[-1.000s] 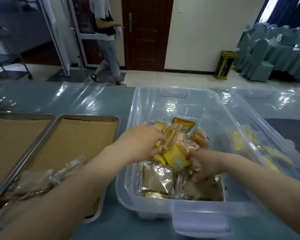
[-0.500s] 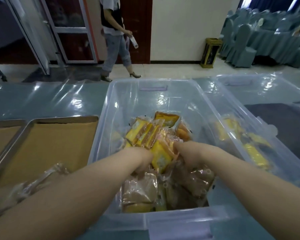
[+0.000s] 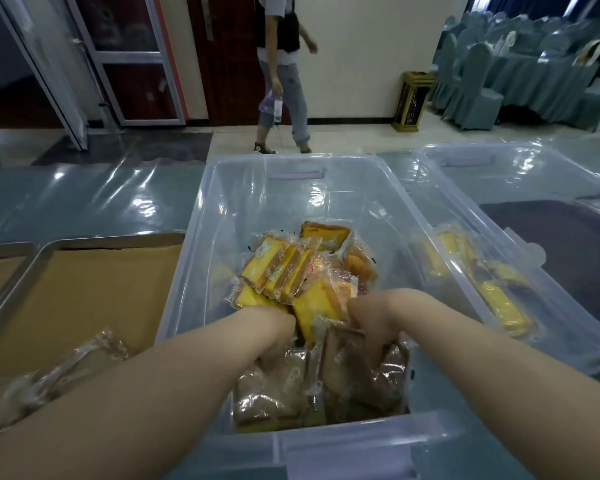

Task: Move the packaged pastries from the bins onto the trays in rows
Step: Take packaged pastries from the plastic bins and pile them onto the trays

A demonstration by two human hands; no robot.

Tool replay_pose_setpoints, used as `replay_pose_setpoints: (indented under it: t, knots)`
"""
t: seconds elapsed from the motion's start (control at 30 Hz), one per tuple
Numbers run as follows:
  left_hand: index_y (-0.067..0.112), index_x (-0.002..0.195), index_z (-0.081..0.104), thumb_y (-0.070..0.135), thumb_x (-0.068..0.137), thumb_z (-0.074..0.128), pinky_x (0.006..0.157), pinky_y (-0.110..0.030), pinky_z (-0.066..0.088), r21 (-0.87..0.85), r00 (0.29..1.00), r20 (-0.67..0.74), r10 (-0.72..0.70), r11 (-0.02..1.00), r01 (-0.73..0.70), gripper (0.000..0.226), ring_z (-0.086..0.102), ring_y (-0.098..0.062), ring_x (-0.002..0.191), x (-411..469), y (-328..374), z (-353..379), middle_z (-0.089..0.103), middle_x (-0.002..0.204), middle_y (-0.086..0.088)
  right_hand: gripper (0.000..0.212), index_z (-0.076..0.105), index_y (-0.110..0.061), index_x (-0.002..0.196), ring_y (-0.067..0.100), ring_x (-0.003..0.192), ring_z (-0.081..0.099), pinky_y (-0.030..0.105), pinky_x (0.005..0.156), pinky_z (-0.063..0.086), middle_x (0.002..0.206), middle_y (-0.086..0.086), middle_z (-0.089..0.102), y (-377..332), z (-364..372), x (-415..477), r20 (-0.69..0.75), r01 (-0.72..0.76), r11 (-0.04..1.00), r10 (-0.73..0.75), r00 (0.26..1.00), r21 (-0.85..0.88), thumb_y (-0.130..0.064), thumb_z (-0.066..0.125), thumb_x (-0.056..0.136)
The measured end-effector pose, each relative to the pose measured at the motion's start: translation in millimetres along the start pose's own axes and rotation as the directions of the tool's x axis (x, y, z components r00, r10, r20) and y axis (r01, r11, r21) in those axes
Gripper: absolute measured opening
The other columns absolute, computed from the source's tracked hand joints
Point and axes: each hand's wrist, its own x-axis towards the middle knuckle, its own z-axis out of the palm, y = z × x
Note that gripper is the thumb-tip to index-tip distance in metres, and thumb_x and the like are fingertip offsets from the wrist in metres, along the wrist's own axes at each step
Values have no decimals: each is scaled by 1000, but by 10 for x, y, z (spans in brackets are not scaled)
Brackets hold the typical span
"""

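Observation:
A clear plastic bin (image 3: 201,237) stands in front of me. It holds yellow packaged pastries (image 3: 278,268) at the middle and brown packaged pastries (image 3: 267,393) at the near end. My left hand (image 3: 274,337) reaches down into the near pile, its fingers curled onto a brown packet. My right hand (image 3: 371,330) is beside it, fingers closed around brown packets; the fingertips of both hands are buried. To the left lies a metal tray (image 3: 111,239) lined with brown paper, with a few wrapped pastries (image 3: 66,368) at its near end.
A second tray (image 3: 0,271) sits at the far left. Another clear bin (image 3: 499,216) with yellow packets (image 3: 499,299) touches the first on the right. A person (image 3: 284,81) walks past beyond the table. A waste bin (image 3: 411,102) and covered chairs (image 3: 482,81) stand behind.
Both hands have moved from the yellow packets toward me and down into the brown packets at the near end of the bin. The person behind has walked to the right.

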Motion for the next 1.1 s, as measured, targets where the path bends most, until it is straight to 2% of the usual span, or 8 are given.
replay_pose_setpoints:
  t: [0.1, 0.23, 0.43, 0.63, 0.73, 0.8, 0.97, 1.1]
  knots:
    - [6, 112, 61, 28, 84, 68, 68, -34, 43, 102, 998, 62, 13, 995, -20, 36, 59, -27, 92, 11, 38, -17, 62, 100, -6, 60, 55, -8, 121, 23, 97, 61, 32, 77, 54, 114, 5, 61, 47, -45, -36, -59, -32, 999, 32, 998, -1, -29, 80, 71]
    - [9, 112, 62, 30, 83, 67, 75, -38, 50, 158, 997, 63, 35, 986, -45, 36, 54, -25, 82, 19, 64, -52, 58, 92, -4, 23, 60, -14, 92, 17, 74, 60, 28, 54, 48, 87, 3, 63, 112, -136, -64, -327, -52, 993, 82, 941, 102, -19, 71, 72]
    - [7, 112, 56, 18, 83, 64, 73, -35, 50, -55, 986, -169, 2, 998, -12, 32, 59, -28, 90, -75, -118, -199, 62, 106, -9, 15, 54, -21, 85, 23, 74, 55, 31, 57, 44, 81, 0, 57, 236, -278, -168, -720, -8, 940, 268, 640, 342, -16, 56, 71]
    - [22, 106, 45, 9, 80, 65, 68, -23, 35, -415, 924, -376, -64, 904, -106, 35, 47, -15, 89, -245, -471, -260, 53, 114, -2, 23, 48, -19, 91, 25, 80, 53, 33, 64, 45, 84, 1, 52, 250, -274, -251, -766, 83, 907, 295, 570, 412, -4, 52, 74]
    - [29, 99, 44, -3, 78, 60, 70, -20, 44, -530, 881, -463, -91, 826, -193, 41, 51, -12, 92, -300, -540, -260, 52, 112, 3, 20, 47, -18, 93, 26, 78, 54, 35, 65, 50, 80, 1, 53, 237, -265, -246, -777, 76, 909, 303, 552, 409, -6, 50, 78]
    - [30, 100, 46, -9, 78, 56, 81, -27, 46, -565, 855, -507, -108, 791, -235, 45, 52, -16, 101, -319, -533, -280, 54, 116, 2, 16, 46, -18, 93, 25, 77, 55, 36, 65, 50, 78, 0, 52, 244, -257, -238, -779, 86, 903, 311, 545, 421, -9, 51, 80]
    - [22, 122, 54, -11, 80, 54, 85, -19, 38, -611, 798, -582, -158, 733, -300, 54, 51, -13, 111, -338, -528, -303, 54, 120, 4, 12, 44, -17, 90, 26, 77, 54, 36, 63, 47, 79, 0, 54, 285, -254, -200, -783, 167, 860, 338, 522, 482, -13, 53, 83]
    - [29, 111, 54, -5, 83, 59, 86, -21, 40, -669, 730, -644, -229, 630, -394, 44, 52, -11, 112, -361, -526, -304, 56, 114, 9, 13, 45, -22, 93, 18, 71, 51, 31, 55, 39, 77, -6, 53, 308, -245, -212, -783, 233, 814, 369, 500, 533, -18, 53, 84]
